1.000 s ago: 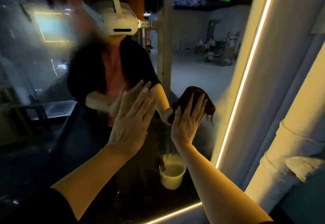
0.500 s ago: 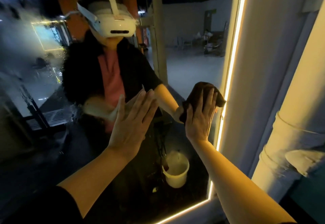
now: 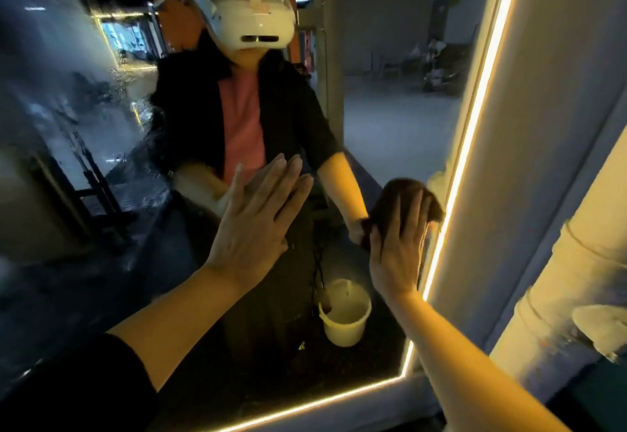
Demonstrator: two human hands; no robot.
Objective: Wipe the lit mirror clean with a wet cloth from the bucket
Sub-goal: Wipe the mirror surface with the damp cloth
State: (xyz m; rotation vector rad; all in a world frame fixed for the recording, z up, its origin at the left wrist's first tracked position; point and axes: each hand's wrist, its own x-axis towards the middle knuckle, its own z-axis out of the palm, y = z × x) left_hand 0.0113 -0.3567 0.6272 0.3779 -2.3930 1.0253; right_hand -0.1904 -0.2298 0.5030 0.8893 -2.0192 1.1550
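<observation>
Head view. Left hand (image 3: pixel 258 218) flat on the lit mirror (image 3: pixel 390 119), fingers straight and spread toward 1 o'clock, holding nothing, apparently bracing. Right hand (image 3: pixel 398 245) presses a dark brown wet cloth (image 3: pixel 393 201) against the glass at 3 o'clock, fingers laid over it, just beside the glowing LED edge strip (image 3: pixel 471 126). Bucket (image 3: pixel 344 316) shows only as a reflection at 6 o'clock. Streaks and droplets cover the glass at 9 to 10 o'clock.

Risks, as judged: the bare left palm likely smears fresh prints; the bunched cloth may skip the strip's edge; the left streaks could go unwiped.
</observation>
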